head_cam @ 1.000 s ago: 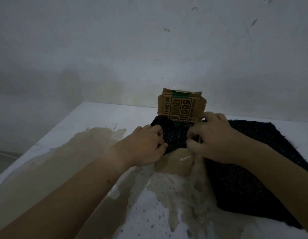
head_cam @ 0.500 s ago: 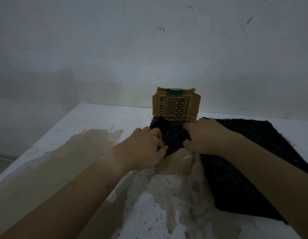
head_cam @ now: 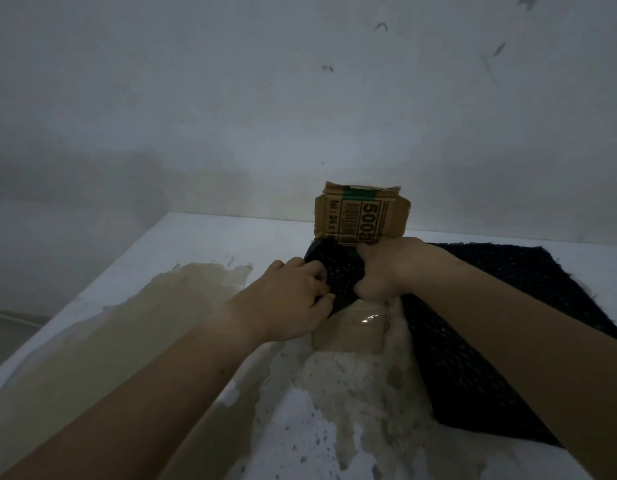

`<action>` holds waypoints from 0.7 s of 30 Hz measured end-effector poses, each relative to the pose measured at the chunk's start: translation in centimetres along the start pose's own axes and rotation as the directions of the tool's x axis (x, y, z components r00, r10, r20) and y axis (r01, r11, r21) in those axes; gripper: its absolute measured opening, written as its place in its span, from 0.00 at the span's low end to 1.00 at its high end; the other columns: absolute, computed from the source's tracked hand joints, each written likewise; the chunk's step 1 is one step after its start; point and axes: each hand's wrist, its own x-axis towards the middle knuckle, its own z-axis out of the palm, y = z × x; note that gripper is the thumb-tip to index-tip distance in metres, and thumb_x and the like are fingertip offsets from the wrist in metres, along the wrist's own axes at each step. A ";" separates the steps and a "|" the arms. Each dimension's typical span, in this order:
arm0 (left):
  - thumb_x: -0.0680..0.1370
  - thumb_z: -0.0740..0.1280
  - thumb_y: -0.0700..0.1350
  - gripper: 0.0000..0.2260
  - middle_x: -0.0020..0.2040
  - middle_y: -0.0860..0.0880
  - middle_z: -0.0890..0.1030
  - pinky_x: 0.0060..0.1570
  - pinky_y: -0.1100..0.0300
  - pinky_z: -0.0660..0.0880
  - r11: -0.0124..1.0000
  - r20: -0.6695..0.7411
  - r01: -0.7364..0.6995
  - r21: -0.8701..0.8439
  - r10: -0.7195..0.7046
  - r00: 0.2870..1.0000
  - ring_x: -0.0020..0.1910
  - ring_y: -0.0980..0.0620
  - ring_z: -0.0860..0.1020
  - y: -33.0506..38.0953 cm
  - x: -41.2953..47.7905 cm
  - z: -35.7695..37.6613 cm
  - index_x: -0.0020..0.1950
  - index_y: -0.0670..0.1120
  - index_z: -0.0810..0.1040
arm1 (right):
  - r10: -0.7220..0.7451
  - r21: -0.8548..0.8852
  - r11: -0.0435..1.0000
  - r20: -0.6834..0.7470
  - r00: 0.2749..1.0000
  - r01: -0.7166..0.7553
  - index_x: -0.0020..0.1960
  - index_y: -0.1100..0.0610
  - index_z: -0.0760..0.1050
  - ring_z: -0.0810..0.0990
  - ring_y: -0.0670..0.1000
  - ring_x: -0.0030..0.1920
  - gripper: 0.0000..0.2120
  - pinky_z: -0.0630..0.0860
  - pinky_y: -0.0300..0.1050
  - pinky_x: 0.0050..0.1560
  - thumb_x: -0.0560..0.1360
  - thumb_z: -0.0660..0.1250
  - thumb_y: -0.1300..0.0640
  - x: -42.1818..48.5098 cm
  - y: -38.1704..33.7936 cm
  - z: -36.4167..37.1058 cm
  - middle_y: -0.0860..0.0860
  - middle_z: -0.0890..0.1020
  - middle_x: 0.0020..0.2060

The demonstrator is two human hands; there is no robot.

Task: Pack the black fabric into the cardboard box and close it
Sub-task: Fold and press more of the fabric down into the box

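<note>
On the stained white table (head_cam: 196, 244), the left hand (head_cam: 293, 299) gripped the near-left edge of the bunched black fabric (head_cam: 338, 275) with curled fingers. The fabric sat in the mouth of the cardboard box (head_cam: 348, 332), whose printed flap (head_cam: 362, 216) stood upright behind. The right hand (head_cam: 386, 271) clutched the fabric's right side, close beside the left. A flat black cloth (head_cam: 508, 323) lay just right of the box.

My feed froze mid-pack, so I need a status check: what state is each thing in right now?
cardboard box: open, rear flap upright.
black fabric: bunched at the box mouth, not fully in.
left hand: grips the fabric.
right hand: grips the fabric.
black sheet: spread flat on the table, right of the box.
</note>
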 end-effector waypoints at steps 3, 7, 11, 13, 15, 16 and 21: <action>0.82 0.53 0.54 0.19 0.63 0.52 0.73 0.55 0.54 0.64 1.000 0.007 0.011 0.009 -0.012 1.000 0.58 0.49 0.70 0.1 -0.1 -0.1 0.54 0.49 0.82 | 0.002 -0.044 0.999 -0.021 1.000 -0.003 0.66 0.53 0.69 0.75 0.51 0.54 0.26 0.73 0.46 0.52 0.75 0.58 0.39 -0.1 0.0 0.1 0.51 0.77 0.55; 0.75 0.55 0.59 0.19 0.52 0.53 0.76 0.45 0.55 0.68 0.996 -0.147 -0.060 0.070 0.069 0.987 0.49 0.50 0.75 -0.2 -0.4 -0.4 0.51 0.51 0.80 | -0.036 0.011 0.999 -0.330 0.943 0.042 0.57 0.51 0.71 0.75 0.50 0.45 0.22 0.69 0.45 0.42 0.72 0.61 0.37 -1.3 1.1 1.7 0.48 0.76 0.44; 0.69 0.61 0.64 0.26 0.56 0.56 0.78 0.49 0.55 0.71 0.999 -0.313 -0.013 -0.046 -0.002 0.950 0.51 0.53 0.75 -0.7 0.1 -0.5 0.62 0.52 0.75 | -0.038 0.039 0.996 -0.593 0.805 0.076 0.49 0.50 0.70 0.72 0.53 0.49 0.19 0.62 0.48 0.46 0.69 0.64 0.37 -1.9 1.7 3.5 0.48 0.75 0.43; 0.70 0.56 0.65 0.27 0.56 0.57 0.79 0.59 0.52 0.65 0.999 -0.273 0.034 -0.029 -0.041 0.961 0.57 0.53 0.74 -0.5 0.5 -0.1 0.63 0.54 0.76 | -0.040 0.026 0.997 -0.641 0.767 0.074 0.53 0.49 0.73 0.67 0.54 0.54 0.20 0.59 0.49 0.51 0.67 0.66 0.39 -1.7 1.5 3.7 0.46 0.77 0.47; 0.71 0.53 0.65 0.24 0.52 0.59 0.79 0.66 0.50 0.53 0.998 -0.260 0.040 -0.051 -0.052 0.964 0.62 0.53 0.70 -0.3 1.0 0.3 0.56 0.56 0.79 | -0.085 0.066 0.984 -0.633 0.769 0.163 0.59 0.47 0.74 0.66 0.52 0.57 0.20 0.57 0.47 0.51 0.69 0.67 0.44 -1.1 1.4 4.0 0.45 0.78 0.52; 0.72 0.54 0.65 0.21 0.49 0.58 0.78 0.67 0.50 0.50 0.995 -0.249 0.051 -0.081 -0.070 0.966 0.63 0.52 0.68 -0.2 1.3 0.3 0.52 0.56 0.79 | -0.123 0.101 0.968 -0.610 0.783 0.231 0.62 0.46 0.74 0.68 0.52 0.58 0.20 0.57 0.46 0.49 0.71 0.67 0.48 -0.7 1.3 4.1 0.44 0.78 0.53; 0.69 0.53 0.67 0.19 0.46 0.52 0.77 0.65 0.47 0.51 0.981 0.074 0.172 -0.086 -0.166 0.983 0.57 0.48 0.68 0.8 3.5 -0.6 0.43 0.56 0.76 | -0.277 0.124 0.930 -0.382 0.882 0.346 0.61 0.47 0.75 0.76 0.51 0.52 0.17 0.61 0.40 0.45 0.73 0.64 0.54 1.1 1.4 3.2 0.47 0.80 0.50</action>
